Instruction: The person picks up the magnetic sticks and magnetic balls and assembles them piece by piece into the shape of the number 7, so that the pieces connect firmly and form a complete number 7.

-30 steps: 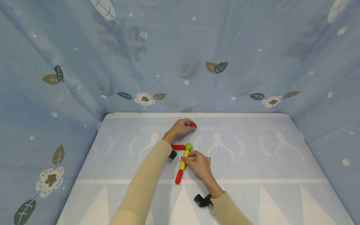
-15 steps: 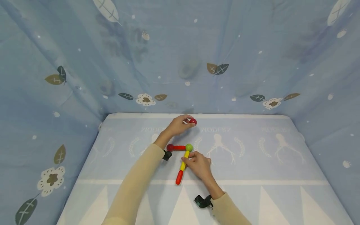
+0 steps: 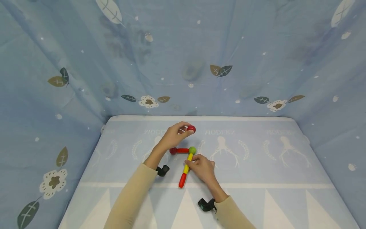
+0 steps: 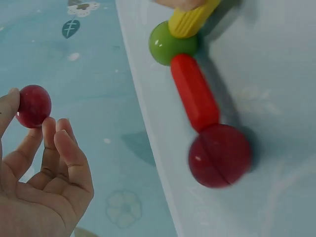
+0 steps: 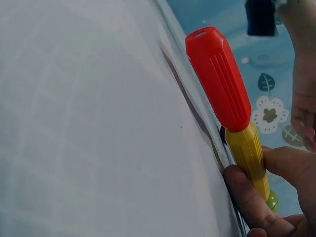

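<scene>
My left hand [image 3: 173, 136] pinches a loose red ball [image 3: 191, 129] between thumb and fingertips, held above the table; the left wrist view shows the same ball [image 4: 34, 106] in its fingertips. My right hand [image 3: 202, 167] pinches a yellow rod [image 3: 186, 166] between thumb and finger. At the rod's far end sits a green ball [image 3: 192, 150], and a red rod [image 3: 182, 180] continues from its near end. Another red rod [image 3: 182, 150] runs left from the green ball to a second red ball [image 4: 219, 155], which lies partly behind the left wrist in the head view.
The pieces lie on a pale blue patterned table cover [image 3: 257, 165]. Blue leaf-print curtains [image 3: 188, 57] rise behind and at both sides. Black wrist devices stand out beside the left wrist [image 3: 163, 170] and the right wrist [image 3: 206, 204].
My left hand first rose slightly with its red ball, then drew back toward me and left. The second red ball, mostly covered at first, came into view. My right hand stays on the yellow rod.
</scene>
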Tool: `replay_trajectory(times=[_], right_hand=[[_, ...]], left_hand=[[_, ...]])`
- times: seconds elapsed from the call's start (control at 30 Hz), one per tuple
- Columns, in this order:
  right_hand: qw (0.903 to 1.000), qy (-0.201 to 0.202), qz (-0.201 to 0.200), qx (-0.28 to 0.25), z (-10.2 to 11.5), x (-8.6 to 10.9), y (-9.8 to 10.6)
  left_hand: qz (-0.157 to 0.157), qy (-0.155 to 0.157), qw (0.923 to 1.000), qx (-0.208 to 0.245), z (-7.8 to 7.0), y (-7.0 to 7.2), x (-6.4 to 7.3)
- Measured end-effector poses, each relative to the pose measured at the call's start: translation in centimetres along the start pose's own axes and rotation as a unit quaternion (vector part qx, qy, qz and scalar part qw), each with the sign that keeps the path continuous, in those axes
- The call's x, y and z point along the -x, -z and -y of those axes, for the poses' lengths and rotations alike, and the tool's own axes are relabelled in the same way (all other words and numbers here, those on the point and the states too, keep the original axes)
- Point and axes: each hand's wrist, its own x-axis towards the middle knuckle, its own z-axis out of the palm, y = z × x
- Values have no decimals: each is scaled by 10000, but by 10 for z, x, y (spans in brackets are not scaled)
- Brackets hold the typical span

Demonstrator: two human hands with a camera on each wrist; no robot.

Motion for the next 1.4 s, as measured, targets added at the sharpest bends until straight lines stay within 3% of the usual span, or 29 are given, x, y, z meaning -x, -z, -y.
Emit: replay_trajectory(times=[0.27,0.73,1.07,1.4], right_hand=[[10000,-22,-39,47,0,0,-1],[10000,-45,-7,44,0,0,-1],[10000,-48,-22,61,1,0,-1],[10000,-21,-23,6,1,1,-1]], left_hand=[[-244,168,9996,-29,12,11,40],[-585,246,9980,9,24,18,91],[51,168,9994,286,37,21,122],[789,362,9951,469,51,19,139]])
